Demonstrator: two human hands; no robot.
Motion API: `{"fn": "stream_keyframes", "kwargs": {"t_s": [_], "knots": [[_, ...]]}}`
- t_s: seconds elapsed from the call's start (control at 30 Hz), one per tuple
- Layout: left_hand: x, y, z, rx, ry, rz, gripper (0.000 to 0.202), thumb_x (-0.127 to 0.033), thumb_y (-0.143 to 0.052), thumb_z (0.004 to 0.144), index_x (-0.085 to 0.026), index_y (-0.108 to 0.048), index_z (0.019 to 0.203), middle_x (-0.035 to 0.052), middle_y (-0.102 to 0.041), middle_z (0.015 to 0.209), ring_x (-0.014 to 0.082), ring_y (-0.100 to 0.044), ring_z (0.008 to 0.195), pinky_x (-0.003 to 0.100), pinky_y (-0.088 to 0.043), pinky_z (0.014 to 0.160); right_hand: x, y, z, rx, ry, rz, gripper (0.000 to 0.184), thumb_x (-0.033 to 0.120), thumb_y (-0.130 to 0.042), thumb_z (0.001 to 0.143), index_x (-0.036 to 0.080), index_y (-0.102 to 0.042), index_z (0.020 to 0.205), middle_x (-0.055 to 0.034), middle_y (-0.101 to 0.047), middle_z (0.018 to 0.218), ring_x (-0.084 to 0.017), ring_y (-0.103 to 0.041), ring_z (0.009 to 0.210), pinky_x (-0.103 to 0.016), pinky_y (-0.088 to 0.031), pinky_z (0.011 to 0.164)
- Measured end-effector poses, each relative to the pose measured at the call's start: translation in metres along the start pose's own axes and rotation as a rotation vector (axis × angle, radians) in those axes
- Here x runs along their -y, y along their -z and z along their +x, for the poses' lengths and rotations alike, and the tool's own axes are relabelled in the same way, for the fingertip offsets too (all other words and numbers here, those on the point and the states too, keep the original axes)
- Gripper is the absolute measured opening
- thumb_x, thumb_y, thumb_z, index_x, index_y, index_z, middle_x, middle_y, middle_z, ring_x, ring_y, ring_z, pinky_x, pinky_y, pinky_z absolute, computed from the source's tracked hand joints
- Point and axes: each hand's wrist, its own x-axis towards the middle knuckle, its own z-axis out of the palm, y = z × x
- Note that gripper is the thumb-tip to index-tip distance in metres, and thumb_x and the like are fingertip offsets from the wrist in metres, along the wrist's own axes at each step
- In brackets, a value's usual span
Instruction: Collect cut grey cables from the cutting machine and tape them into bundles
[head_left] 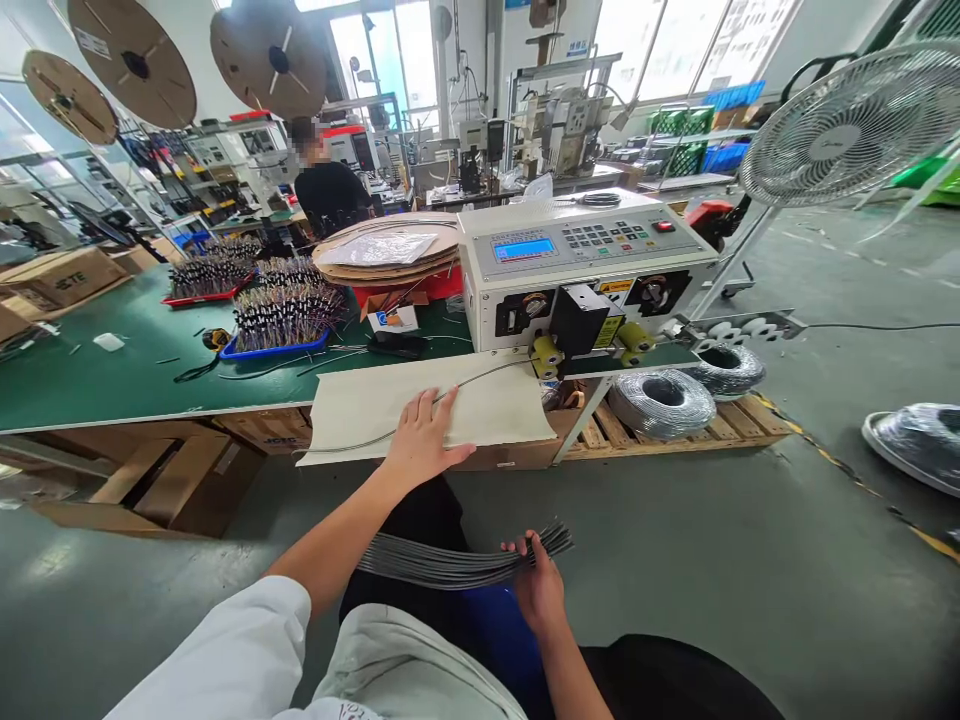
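My left hand reaches forward onto a pale sheet that hangs off the green bench, fingers closed on a thin grey wire lying across it. That wire runs out from the yellow rollers of a white cutting machine. My right hand sits lower, above my lap, gripping a bundle of cut grey wires that fans out to both sides.
Trays of cut wires and a stack of round boards rest on the green bench. Wire coils lie on a pallet under the machine. A fan stands right. Another person works behind.
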Motion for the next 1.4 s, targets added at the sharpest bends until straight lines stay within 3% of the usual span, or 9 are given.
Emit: {"fn": "stream_keyframes", "kwargs": {"t_s": [0.13, 0.43, 0.6, 0.73, 0.83, 1.0, 1.1, 1.27, 1.4], "knots": [[0.007, -0.001, -0.007, 0.039, -0.043, 0.001, 0.094, -0.072, -0.051, 0.084, -0.024, -0.016, 0.157, 0.0171, -0.039, 0.148, 0.0369, -0.035, 0.137, 0.051, -0.036, 0.109, 0.001, -0.002, 0.001, 0.009, -0.016, -0.015, 0.028, 0.049, -0.075, 0.077, 0.025, -0.066, 0.089, 0.0056, -0.051, 0.067, -0.018, -0.061, 0.075, -0.039, -0.053, 0.082], [0.021, 0.004, -0.033, 0.044, -0.039, 0.040, 0.087, -0.060, -0.056, 0.088, -0.026, -0.015, 0.157, 0.0141, -0.048, 0.143, 0.0322, -0.045, 0.129, 0.043, -0.043, 0.098, 0.005, -0.010, 0.001, 0.022, -0.048, -0.020, 0.029, 0.050, -0.077, 0.074, 0.026, -0.067, 0.087, 0.0054, -0.053, 0.067, -0.018, -0.061, 0.074, -0.040, -0.052, 0.086], [0.041, 0.009, -0.048, 0.056, -0.109, 0.058, 0.051, -0.054, -0.048, 0.094, -0.025, -0.050, 0.137, 0.0098, -0.063, 0.119, 0.0267, -0.057, 0.110, 0.038, -0.045, 0.090, 0.005, -0.010, 0.000, 0.019, -0.038, 0.023, 0.030, 0.046, -0.079, 0.074, 0.024, -0.068, 0.092, 0.0052, -0.054, 0.068, -0.017, -0.061, 0.073, -0.039, -0.053, 0.084], [0.049, 0.009, -0.069, -0.059, -0.223, 0.037, 0.025, -0.034, -0.047, 0.098, -0.024, -0.063, 0.114, 0.0046, -0.067, 0.095, 0.0186, -0.060, 0.090, 0.032, -0.046, 0.083, 0.006, -0.013, -0.001, -0.009, -0.021, 0.037, 0.039, 0.046, -0.083, 0.070, 0.022, -0.070, 0.098, 0.0042, -0.059, 0.069, -0.020, -0.066, 0.077, -0.041, -0.054, 0.086], [0.035, -0.005, -0.094, -0.010, -0.278, -0.013, 0.021, -0.029, -0.049, 0.097, -0.023, -0.064, 0.110, 0.0035, -0.067, 0.092, 0.0168, -0.059, 0.085, 0.031, -0.046, 0.078, 0.006, -0.017, -0.002, -0.031, -0.006, 0.028, 0.041, 0.045, -0.083, 0.069, 0.020, -0.070, 0.098, 0.0017, -0.066, 0.072, -0.021, -0.069, 0.078, -0.041, -0.054, 0.085], [-0.003, -0.048, -0.142, 0.279, -0.257, -0.100, 0.026, -0.032, -0.042, 0.100, -0.024, -0.066, 0.107, 0.0038, -0.066, 0.092, 0.0171, -0.059, 0.088, 0.030, -0.046, 0.073, 0.002, -0.018, -0.002, -0.061, 0.013, 0.016, 0.038, 0.044, -0.082, 0.071, 0.021, -0.068, 0.098, -0.0058, -0.076, 0.099, -0.022, -0.071, 0.084, -0.040, -0.054, 0.085], [-0.014, -0.069, -0.159, 0.380, -0.240, -0.145, 0.027, -0.033, -0.041, 0.100, -0.026, -0.067, 0.106, 0.0031, -0.065, 0.091, 0.0164, -0.059, 0.088, 0.030, -0.045, 0.070, 0.001, -0.015, -0.003, -0.037, 0.028, 0.012, 0.036, 0.044, -0.078, 0.076, 0.022, -0.067, 0.102, -0.0065, -0.074, 0.111, -0.022, -0.071, 0.091, -0.040, -0.053, 0.088], [-0.015, -0.076, -0.164, 0.452, -0.272, -0.176, 0.027, -0.032, -0.041, 0.100, -0.026, -0.066, 0.104, 0.0033, -0.062, 0.089, 0.0166, -0.057, 0.087, 0.030, -0.043, 0.068, 0.000, -0.012, -0.006, -0.051, 0.022, 0.006, 0.039, 0.043, -0.079, 0.075, 0.022, -0.066, 0.105, -0.0060, -0.076, 0.103, -0.025, -0.071, 0.097, -0.041, -0.053, 0.088], [-0.018, -0.074, -0.161, 0.474, -0.334, -0.121, 0.026, -0.029, -0.040, 0.100, -0.026, -0.066, 0.104, 0.0040, -0.061, 0.088, 0.0179, -0.055, 0.088, 0.031, -0.041, 0.067, 0.000, -0.013, -0.005, -0.054, 0.018, 0.025, 0.035, 0.043, -0.079, 0.075, 0.023, -0.067, 0.101, -0.0002, -0.073, 0.085, -0.023, -0.071, 0.088, -0.039, -0.053, 0.086]]}}
